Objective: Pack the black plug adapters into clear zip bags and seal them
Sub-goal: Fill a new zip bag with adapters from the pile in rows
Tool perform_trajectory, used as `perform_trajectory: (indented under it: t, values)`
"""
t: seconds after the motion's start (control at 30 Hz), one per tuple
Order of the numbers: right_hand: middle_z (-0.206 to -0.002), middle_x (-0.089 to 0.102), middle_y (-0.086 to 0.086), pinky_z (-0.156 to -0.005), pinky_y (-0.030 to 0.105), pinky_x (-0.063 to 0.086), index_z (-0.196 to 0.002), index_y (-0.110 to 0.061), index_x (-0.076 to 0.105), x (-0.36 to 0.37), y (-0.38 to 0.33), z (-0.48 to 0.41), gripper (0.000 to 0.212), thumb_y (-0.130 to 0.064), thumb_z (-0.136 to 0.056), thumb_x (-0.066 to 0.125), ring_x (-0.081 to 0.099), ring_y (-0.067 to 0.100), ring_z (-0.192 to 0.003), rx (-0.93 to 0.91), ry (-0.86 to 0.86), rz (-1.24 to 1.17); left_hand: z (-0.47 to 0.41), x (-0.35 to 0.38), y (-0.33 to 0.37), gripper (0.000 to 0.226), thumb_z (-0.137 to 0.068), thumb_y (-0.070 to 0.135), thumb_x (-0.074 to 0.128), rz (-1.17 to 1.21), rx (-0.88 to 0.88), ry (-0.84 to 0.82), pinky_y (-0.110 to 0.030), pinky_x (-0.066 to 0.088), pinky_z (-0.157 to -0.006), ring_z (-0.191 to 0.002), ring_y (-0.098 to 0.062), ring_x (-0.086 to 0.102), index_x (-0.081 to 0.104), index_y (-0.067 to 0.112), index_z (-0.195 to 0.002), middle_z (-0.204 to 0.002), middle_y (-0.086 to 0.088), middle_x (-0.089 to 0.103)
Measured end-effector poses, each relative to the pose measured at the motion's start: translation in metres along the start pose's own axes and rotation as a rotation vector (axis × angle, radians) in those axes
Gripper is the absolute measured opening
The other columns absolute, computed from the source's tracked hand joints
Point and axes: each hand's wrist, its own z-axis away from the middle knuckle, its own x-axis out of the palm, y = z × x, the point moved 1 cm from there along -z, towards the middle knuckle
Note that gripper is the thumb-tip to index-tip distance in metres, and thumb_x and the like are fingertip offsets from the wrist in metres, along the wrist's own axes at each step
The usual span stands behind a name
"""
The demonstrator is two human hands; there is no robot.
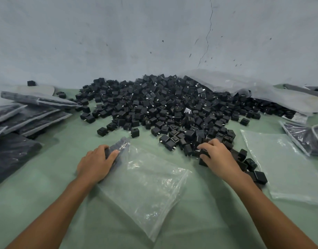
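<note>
Head view, left hand gripping clear zip bag at its ten o'clock corner, right hand curled round black plug adapters.

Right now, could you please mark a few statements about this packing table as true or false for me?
1. The left hand grips the far end of a clear zip bag that already holds a few adapters. True.
2. The right hand hangs in the air, away from the adapter pile. False: its fingers curl onto adapters at the pile's near edge.
3. Filled bags are stacked on the left. True.
4. The table cover is red. False: it is green.
</note>
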Motion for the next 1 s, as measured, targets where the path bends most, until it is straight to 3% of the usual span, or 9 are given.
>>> perform_trajectory:
  t: [0.17, 0.3, 0.37, 0.5, 0.6, 0.73, 0.83, 0.9, 1.0]
  values:
    - [-0.099, 0.050, -0.008, -0.066, 0.023, 0.040, -0.123, -0.030, 0.061, -0.005, 0.014, 0.007, 0.030, -0.016, -0.104, 0.043, 0.056, 0.013, -0.083, 0.045, 0.288, -0.269, 0.000, -0.001, 0.000, 0.059, -0.094, 0.071, 0.035, 0.009, 0.002, -0.003, -0.043, 0.049, -0.088, -0.109, -0.027, 0.059, 0.052, 0.028, -0.130, -0.119, 0.000, 0.065]
    - [-0.113, 0.055, -0.003, -0.089, 0.034, 0.047, -0.131, -0.030, 0.062, -0.002, 0.016, 0.014, 0.035, -0.016, -0.102, 0.046, 0.055, 0.019, -0.101, 0.008, 0.112, -0.258, 0.001, -0.001, 0.000, 0.058, -0.095, 0.071, 0.035, 0.006, 0.008, -0.004, -0.042, 0.048, -0.086, -0.108, -0.026, 0.059, 0.052, 0.028, -0.130, -0.118, 0.000, 0.065]
    - [-0.117, 0.055, -0.004, -0.096, 0.034, 0.043, -0.135, -0.030, 0.059, 0.001, 0.008, 0.018, 0.039, -0.019, -0.098, 0.052, 0.050, 0.018, -0.108, -0.054, 0.132, -0.204, 0.001, -0.002, 0.001, 0.058, -0.095, 0.071, 0.035, 0.008, 0.008, -0.005, -0.042, 0.048, -0.086, -0.108, -0.026, 0.059, 0.052, 0.028, -0.131, -0.118, 0.000, 0.065]
    - [-0.120, 0.053, -0.011, -0.098, 0.030, 0.036, -0.138, -0.036, 0.055, 0.014, -0.012, 0.017, 0.043, -0.032, -0.095, 0.055, 0.043, 0.013, -0.106, -0.258, 0.018, -0.021, 0.001, -0.002, 0.001, 0.057, -0.096, 0.069, 0.036, 0.014, 0.013, 0.004, -0.041, 0.048, -0.086, -0.107, -0.026, 0.059, 0.052, 0.027, -0.131, -0.117, 0.001, 0.065]
    - [-0.124, 0.048, -0.011, -0.102, 0.034, 0.035, -0.137, -0.038, 0.054, 0.023, -0.014, 0.014, 0.044, -0.038, -0.093, 0.056, 0.039, 0.014, -0.109, -0.250, -0.144, 0.083, 0.000, -0.001, 0.000, 0.059, -0.094, 0.072, 0.035, 0.020, -0.003, -0.010, -0.041, 0.048, -0.085, -0.108, -0.026, 0.059, 0.051, 0.029, -0.131, -0.117, 0.001, 0.064]
    - [-0.125, 0.048, -0.011, -0.101, 0.030, 0.037, -0.125, -0.036, 0.059, 0.018, -0.015, 0.016, 0.028, -0.038, -0.098, 0.057, 0.041, 0.015, -0.115, -0.219, -0.172, 0.063, -0.001, -0.001, -0.002, 0.060, -0.093, 0.073, 0.035, 0.025, -0.009, -0.005, -0.042, 0.048, -0.085, -0.107, -0.026, 0.059, 0.051, 0.030, -0.131, -0.117, 0.001, 0.065]
    - [-0.118, 0.053, -0.016, -0.093, 0.028, 0.043, -0.123, -0.035, 0.056, 0.005, -0.016, 0.037, 0.024, -0.038, -0.101, 0.050, 0.051, 0.008, -0.110, -0.120, -0.012, -0.241, -0.001, 0.000, -0.002, 0.059, -0.094, 0.072, 0.036, 0.023, -0.008, 0.004, -0.042, 0.048, -0.086, -0.107, -0.027, 0.059, 0.051, 0.029, -0.132, -0.118, 0.000, 0.065]
    - [-0.114, 0.062, -0.013, -0.086, 0.028, 0.052, -0.119, -0.035, 0.061, -0.006, -0.017, 0.060, 0.021, -0.029, -0.102, 0.048, 0.062, 0.010, -0.104, 0.058, 0.063, -0.679, -0.002, 0.000, -0.002, 0.059, -0.094, 0.071, 0.036, 0.021, -0.008, 0.008, -0.042, 0.048, -0.086, -0.107, -0.026, 0.060, 0.052, 0.029, -0.132, -0.117, 0.001, 0.065]
    - [-0.111, 0.069, 0.016, -0.068, 0.031, 0.059, -0.104, -0.018, 0.074, -0.007, -0.025, 0.104, 0.033, -0.007, -0.103, 0.043, 0.071, 0.030, -0.088, 0.327, -0.069, -1.323, -0.002, 0.002, -0.001, 0.058, -0.094, 0.070, 0.037, 0.021, -0.005, 0.016, -0.042, 0.047, -0.085, -0.107, -0.026, 0.060, 0.053, 0.029, -0.131, -0.117, 0.001, 0.066]
